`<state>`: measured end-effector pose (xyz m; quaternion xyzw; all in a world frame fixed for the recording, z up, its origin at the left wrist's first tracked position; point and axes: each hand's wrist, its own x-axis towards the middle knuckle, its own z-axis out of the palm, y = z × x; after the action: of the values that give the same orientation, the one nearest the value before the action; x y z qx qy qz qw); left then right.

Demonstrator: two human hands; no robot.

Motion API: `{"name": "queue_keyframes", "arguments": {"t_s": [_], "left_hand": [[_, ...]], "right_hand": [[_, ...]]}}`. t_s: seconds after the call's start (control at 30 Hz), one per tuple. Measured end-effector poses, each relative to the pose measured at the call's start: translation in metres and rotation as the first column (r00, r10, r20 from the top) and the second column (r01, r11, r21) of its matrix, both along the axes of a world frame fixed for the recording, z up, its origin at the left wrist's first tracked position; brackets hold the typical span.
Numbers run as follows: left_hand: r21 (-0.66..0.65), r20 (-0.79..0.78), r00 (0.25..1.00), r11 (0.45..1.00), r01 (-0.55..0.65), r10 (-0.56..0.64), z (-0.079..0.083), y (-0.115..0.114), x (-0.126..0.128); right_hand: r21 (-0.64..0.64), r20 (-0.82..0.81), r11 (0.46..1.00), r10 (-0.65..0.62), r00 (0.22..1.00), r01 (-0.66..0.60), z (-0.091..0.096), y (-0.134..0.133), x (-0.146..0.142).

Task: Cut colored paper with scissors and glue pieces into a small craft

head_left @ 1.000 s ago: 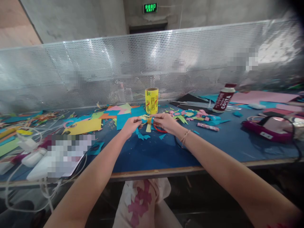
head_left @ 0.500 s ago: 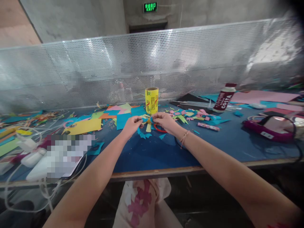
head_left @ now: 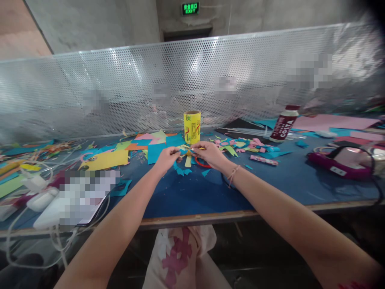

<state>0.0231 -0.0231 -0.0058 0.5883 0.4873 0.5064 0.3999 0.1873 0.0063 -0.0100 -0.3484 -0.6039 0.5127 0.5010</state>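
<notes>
Both hands meet over the blue table [head_left: 192, 200], around a small paper piece [head_left: 189, 153] of blue and yellow strips. My left hand [head_left: 169, 159] pinches its left side, thumb and fingers closed. From the right, my right hand [head_left: 209, 153] has thumb and forefinger pressed together at the piece, where a thin yellow bit shows. A pale yellow strip [head_left: 188, 162] hangs below the piece. Under my right hand lies a red ring [head_left: 202, 163], partly covered. Blue paper scraps [head_left: 182, 171] lie just below the hands. The fingertips hide much of the piece.
Behind the hands stands a yellow roll [head_left: 192, 127]. Right of it are paper cuttings [head_left: 240, 144], a glue stick [head_left: 264, 160], a Costa bottle [head_left: 284, 124] and a purple-cased object [head_left: 339, 166]. Left are a yellow sheet [head_left: 105, 160], a phone-like slab [head_left: 99, 204] and white cables. A perforated metal screen [head_left: 180, 80] rises behind.
My right hand's fingertips have shifted slightly up at the paper piece, and a yellow bit now shows by them. My left hand has stayed in nearly the same place.
</notes>
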Motion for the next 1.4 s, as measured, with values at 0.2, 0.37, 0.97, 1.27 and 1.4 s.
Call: {"name": "queue_keyframes", "arguments": {"t_s": [0.2, 0.37, 0.97, 1.27, 1.4], "left_hand": [[0.005, 0.007, 1.0, 1.0, 0.01, -0.01, -0.002, 0.001, 0.0], [0.018, 0.003, 1.0, 1.0, -0.011, 0.011, -0.005, 0.003, 0.001], [0.025, 0.047, 0.999, 0.999, -0.021, 0.019, -0.003, -0.004, 0.008], [0.013, 0.043, 0.998, 0.999, -0.036, 0.035, 0.0, -0.006, 0.009], [0.007, 0.028, 0.999, 0.999, -0.036, 0.035, 0.0, -0.007, 0.01]], "right_hand": [[0.116, 0.082, 0.993, -0.043, 0.996, 0.033, -0.006, 0.006, 0.003], [0.134, 0.09, 0.99, -0.061, 0.994, 0.049, -0.007, 0.004, 0.003], [0.016, 0.034, 0.995, -0.099, 0.995, 0.098, -0.009, 0.001, -0.006], [-0.127, -0.027, 0.991, -0.051, 0.998, 0.047, 0.001, -0.01, -0.008], [-0.132, -0.029, 0.991, -0.038, 0.999, 0.033, 0.002, -0.011, -0.009]]}}
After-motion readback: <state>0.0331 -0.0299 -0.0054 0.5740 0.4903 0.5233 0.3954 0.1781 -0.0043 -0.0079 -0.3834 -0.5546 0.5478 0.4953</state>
